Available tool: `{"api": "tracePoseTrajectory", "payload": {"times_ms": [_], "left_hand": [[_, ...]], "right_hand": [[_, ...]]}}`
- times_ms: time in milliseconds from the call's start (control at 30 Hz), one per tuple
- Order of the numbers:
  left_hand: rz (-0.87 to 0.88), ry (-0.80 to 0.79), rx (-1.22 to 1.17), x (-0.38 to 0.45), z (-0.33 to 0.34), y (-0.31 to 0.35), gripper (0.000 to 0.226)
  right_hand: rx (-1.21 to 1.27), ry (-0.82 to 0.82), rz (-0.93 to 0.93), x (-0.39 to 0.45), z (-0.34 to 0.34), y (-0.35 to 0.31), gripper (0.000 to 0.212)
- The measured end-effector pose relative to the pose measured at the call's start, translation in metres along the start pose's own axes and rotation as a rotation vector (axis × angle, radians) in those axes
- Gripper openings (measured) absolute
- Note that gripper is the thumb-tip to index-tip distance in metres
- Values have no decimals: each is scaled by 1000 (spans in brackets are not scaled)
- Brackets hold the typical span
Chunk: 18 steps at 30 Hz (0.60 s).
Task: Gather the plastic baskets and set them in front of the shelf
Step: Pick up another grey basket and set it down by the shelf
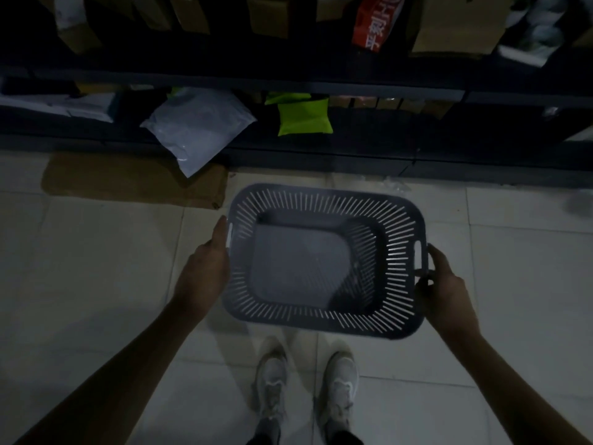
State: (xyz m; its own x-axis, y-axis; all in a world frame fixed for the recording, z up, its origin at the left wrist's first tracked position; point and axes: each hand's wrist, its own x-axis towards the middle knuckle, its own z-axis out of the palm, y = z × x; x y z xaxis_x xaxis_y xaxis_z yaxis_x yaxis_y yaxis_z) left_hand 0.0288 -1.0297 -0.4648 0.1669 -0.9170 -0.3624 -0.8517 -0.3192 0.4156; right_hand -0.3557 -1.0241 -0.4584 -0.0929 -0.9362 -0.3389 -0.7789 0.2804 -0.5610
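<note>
A dark grey plastic basket [324, 205] with slotted walls is held above the tiled floor, just in front of the dark shelf [288, 88]. It is empty and seen from above. My left hand [205, 268] grips its left handle, fingers pressed along the rim. My right hand [446, 290] is wrapped around the right handle. The basket's near edge hangs over my two white shoes [308, 383].
The shelf holds cardboard boxes, a white mailer bag [199, 126] that hangs over the lower edge, a green bag [303, 118] and a red packet [375, 20]. A flat piece of cardboard [128, 181] lies on the floor at the left.
</note>
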Motion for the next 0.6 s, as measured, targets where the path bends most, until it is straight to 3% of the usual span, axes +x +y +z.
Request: {"api": "tracePoseTrajectory", "payload": {"times_ms": [300,600], "left_hand": [[29,5,84,17,24,-15,74],[4,-96,138,41,58,-26,76]], "right_hand": [[-25,-18,47,22,17,6,73],[-51,-63,80,41,51,39,78]]}}
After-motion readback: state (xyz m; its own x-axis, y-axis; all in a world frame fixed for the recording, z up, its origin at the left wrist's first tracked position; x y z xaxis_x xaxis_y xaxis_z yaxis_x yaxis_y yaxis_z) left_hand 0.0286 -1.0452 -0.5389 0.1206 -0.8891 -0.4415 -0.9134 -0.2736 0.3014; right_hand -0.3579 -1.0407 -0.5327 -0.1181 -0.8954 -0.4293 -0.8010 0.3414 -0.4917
